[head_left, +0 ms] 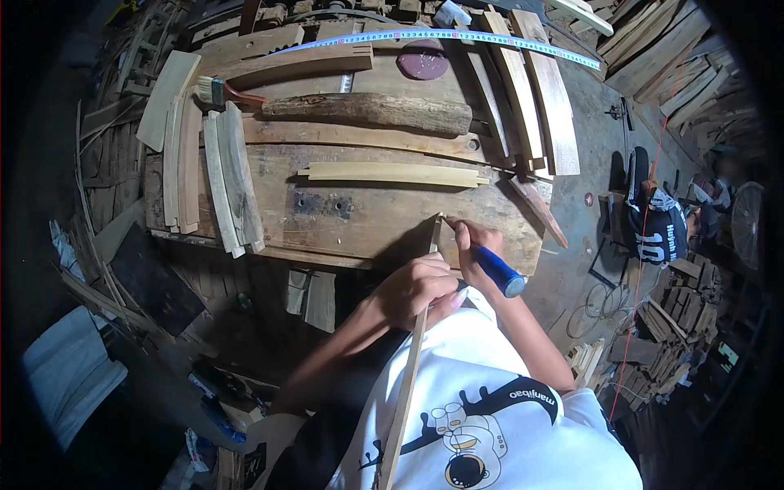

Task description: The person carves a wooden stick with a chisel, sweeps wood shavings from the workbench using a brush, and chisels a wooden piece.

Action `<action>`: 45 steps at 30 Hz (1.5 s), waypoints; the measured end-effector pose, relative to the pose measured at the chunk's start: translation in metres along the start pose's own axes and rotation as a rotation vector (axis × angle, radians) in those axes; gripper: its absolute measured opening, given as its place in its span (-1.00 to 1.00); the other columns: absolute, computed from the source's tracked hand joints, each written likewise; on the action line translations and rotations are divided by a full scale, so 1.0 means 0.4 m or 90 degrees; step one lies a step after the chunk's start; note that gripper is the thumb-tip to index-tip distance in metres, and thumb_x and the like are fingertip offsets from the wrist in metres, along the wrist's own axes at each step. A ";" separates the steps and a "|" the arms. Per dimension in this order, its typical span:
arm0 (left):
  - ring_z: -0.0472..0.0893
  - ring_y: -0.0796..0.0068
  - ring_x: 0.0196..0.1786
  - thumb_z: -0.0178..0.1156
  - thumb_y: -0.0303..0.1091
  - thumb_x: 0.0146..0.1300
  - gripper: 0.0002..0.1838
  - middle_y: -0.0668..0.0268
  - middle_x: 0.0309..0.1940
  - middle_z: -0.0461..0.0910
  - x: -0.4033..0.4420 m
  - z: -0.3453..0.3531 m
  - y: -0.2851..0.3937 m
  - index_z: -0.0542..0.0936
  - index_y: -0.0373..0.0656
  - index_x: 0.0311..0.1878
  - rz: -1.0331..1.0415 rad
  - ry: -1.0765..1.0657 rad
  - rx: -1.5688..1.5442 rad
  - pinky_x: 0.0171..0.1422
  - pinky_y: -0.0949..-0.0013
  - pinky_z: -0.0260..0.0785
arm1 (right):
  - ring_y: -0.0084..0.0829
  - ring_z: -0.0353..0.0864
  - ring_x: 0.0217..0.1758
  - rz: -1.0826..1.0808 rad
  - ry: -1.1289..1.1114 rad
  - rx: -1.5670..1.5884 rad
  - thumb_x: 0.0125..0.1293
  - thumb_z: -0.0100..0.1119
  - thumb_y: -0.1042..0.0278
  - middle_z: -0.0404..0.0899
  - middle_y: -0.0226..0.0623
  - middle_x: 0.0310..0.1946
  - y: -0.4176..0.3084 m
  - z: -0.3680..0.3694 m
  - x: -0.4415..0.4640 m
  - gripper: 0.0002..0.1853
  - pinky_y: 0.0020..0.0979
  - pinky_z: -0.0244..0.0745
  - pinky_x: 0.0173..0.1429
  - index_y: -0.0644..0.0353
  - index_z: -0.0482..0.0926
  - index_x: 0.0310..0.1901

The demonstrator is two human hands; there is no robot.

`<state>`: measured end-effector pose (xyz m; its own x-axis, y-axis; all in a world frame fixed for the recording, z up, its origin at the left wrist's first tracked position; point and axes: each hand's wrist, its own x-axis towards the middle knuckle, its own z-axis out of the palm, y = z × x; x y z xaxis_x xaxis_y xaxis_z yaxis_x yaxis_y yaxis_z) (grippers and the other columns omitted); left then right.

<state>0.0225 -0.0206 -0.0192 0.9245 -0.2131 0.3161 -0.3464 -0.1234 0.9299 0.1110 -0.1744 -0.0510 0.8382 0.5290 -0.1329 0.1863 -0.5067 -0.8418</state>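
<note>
Your left hand [418, 287] has its fingers closed around the wooden strip [410, 367] crossing the bench's [278, 220] near edge, your right hand [480, 245] clasps the blue-handled tool [496, 269], so brace firmly and press lightly.

My white shirt [490, 400] reads "manjibao", upside down to me. Repeated digits 1 to 9 run along the measuring tape [445, 34] near the tabletop's [376, 233] far edge. Beyond the right edge, a black jersey [660, 222] shows "10" and "Huynh".
</note>
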 end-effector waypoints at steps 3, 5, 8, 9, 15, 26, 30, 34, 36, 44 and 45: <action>0.35 0.13 -0.57 0.18 -0.51 0.14 -0.75 0.23 -0.66 0.31 -0.015 0.014 -0.021 0.35 -0.24 -0.58 0.040 0.023 -0.001 -0.31 0.16 0.19 | 0.07 0.72 -0.38 0.042 -0.011 -0.045 0.45 0.03 0.40 0.65 0.16 -0.44 0.007 0.017 0.009 -0.74 -0.12 0.62 -0.24 0.33 0.71 -0.10; 0.38 0.11 -0.56 0.17 -0.52 0.13 -0.79 0.22 -0.64 0.34 -0.009 0.015 -0.018 0.38 -0.25 -0.56 0.079 0.057 0.008 -0.29 0.15 0.22 | 0.10 0.71 -0.36 -0.020 0.030 -0.080 0.42 0.04 0.38 0.62 0.15 -0.48 0.047 0.057 0.010 -0.78 -0.05 0.62 -0.24 0.24 0.69 -0.16; 0.44 0.08 -0.53 0.14 -0.54 0.08 -0.87 0.19 -0.65 0.36 -0.004 0.002 -0.002 0.42 -0.25 -0.54 0.015 0.007 -0.029 -0.23 0.15 0.29 | 0.21 0.64 -0.37 0.042 -0.057 -0.109 0.37 0.09 0.39 0.55 0.19 -0.51 0.029 0.038 0.039 -0.81 -0.04 0.56 -0.28 0.30 0.61 -0.35; 0.46 0.07 -0.53 0.14 -0.55 0.07 -0.88 0.19 -0.65 0.36 -0.004 -0.004 0.001 0.42 -0.25 -0.54 -0.017 -0.035 -0.024 -0.22 0.15 0.31 | 0.24 0.57 -0.44 0.012 -0.041 -0.104 0.47 0.03 0.32 0.51 0.22 -0.56 0.003 0.022 0.050 -0.65 -0.01 0.46 -0.30 0.36 0.56 -0.45; 0.45 0.08 -0.53 0.14 -0.53 0.06 -0.87 0.16 -0.66 0.38 0.000 0.010 -0.002 0.42 -0.25 -0.55 0.019 -0.024 -0.005 -0.21 0.17 0.29 | 0.24 0.57 -0.43 -0.006 -0.070 -0.128 0.42 0.07 0.38 0.49 0.21 -0.57 -0.035 -0.020 0.057 -0.68 -0.03 0.49 -0.34 0.36 0.51 -0.51; 0.57 0.04 -0.38 0.27 -0.51 0.09 -0.85 0.14 -0.51 0.53 -0.005 0.006 0.000 0.47 -0.30 -0.44 0.051 -0.031 0.028 -0.15 0.09 0.43 | 0.19 0.63 -0.36 -0.058 -0.047 -0.125 0.44 0.03 0.35 0.61 0.10 -0.44 0.051 0.034 0.011 -0.76 0.00 0.57 -0.24 0.28 0.58 -0.35; 0.48 0.07 -0.41 0.17 -0.48 0.16 -0.84 0.16 -0.53 0.41 -0.037 0.049 -0.029 0.41 -0.27 -0.48 0.040 0.060 0.040 -0.24 0.16 0.32 | 0.22 0.61 -0.38 0.002 -0.054 -0.130 0.50 0.03 0.22 0.58 0.18 -0.44 0.070 0.011 0.041 -0.66 0.02 0.50 -0.28 0.29 0.57 -0.35; 0.51 0.09 -0.25 0.17 -0.33 0.32 -0.79 0.05 -0.34 0.47 0.010 -0.016 0.026 0.50 -0.32 -0.31 -0.024 0.143 0.109 -0.12 0.17 0.37 | 0.18 0.63 -0.30 -0.004 -0.024 -0.056 0.44 0.12 0.24 0.55 0.18 -0.46 0.056 -0.006 0.095 -0.71 0.02 0.48 -0.22 0.30 0.54 -0.35; 0.49 0.06 0.13 0.07 -0.07 0.44 -0.62 -0.02 0.06 0.43 0.003 -0.025 0.061 0.58 -0.27 -0.18 -0.149 0.208 0.097 0.24 0.10 0.31 | 0.19 0.65 -0.23 -0.155 -0.034 -0.056 0.24 0.24 0.31 0.64 0.12 -0.36 0.013 -0.027 0.105 -0.83 0.04 0.58 -0.10 0.26 0.59 -0.29; 0.67 0.37 -0.05 -0.21 0.06 0.62 -0.32 0.05 -0.03 0.68 0.040 -0.160 0.098 0.66 -0.44 -0.10 -0.246 0.229 -0.012 0.17 0.32 0.46 | 0.07 0.67 -0.12 -0.303 -0.109 -0.074 0.18 0.32 0.29 0.72 0.01 -0.25 -0.050 0.047 0.104 -0.75 -0.10 0.62 0.03 0.31 0.66 -0.23; 0.69 0.45 -0.16 -0.20 0.01 0.63 -0.35 0.11 -0.19 0.72 0.058 -0.157 0.096 0.65 -0.47 -0.08 -0.203 0.244 0.001 0.04 0.39 0.50 | 0.05 0.67 -0.13 -0.208 -0.181 0.003 0.19 0.29 0.31 0.71 0.02 -0.24 -0.049 0.054 0.099 -0.76 -0.14 0.61 0.02 0.33 0.65 -0.22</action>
<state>0.0406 0.0307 0.0356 0.9762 0.2075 0.0626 -0.0368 -0.1259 0.9914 0.1293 -0.1290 -0.0511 0.5608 0.8280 0.0018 0.4151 -0.2792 -0.8658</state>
